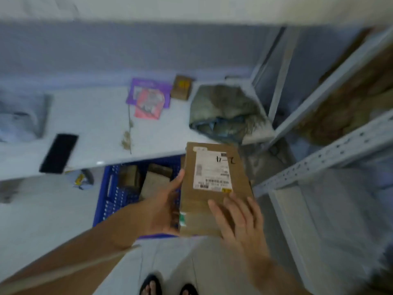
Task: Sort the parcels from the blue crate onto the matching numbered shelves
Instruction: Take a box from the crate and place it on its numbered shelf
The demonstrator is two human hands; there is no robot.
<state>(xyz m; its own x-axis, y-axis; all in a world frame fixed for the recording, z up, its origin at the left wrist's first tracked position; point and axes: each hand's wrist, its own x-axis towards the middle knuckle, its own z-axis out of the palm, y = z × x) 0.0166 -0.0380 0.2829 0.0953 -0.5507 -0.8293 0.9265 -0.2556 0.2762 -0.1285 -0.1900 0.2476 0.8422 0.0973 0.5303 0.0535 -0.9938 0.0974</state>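
– Left hand, what's it doing?
– Gripping the cardboard parcel by its left edge, thumb up along the side. Its other fingers are hidden beneath the box.
– And the right hand?
– Lying flat on the near end of the top face, fingers straight and spread, clasping nothing.
– Where's the parcel?
– In the air over the right side of the blue crate, beside the metal shelving. Its long axis runs away from the person, label up. The handwritten number is upside down and too blurred to read. A white table covers the crate's far end.
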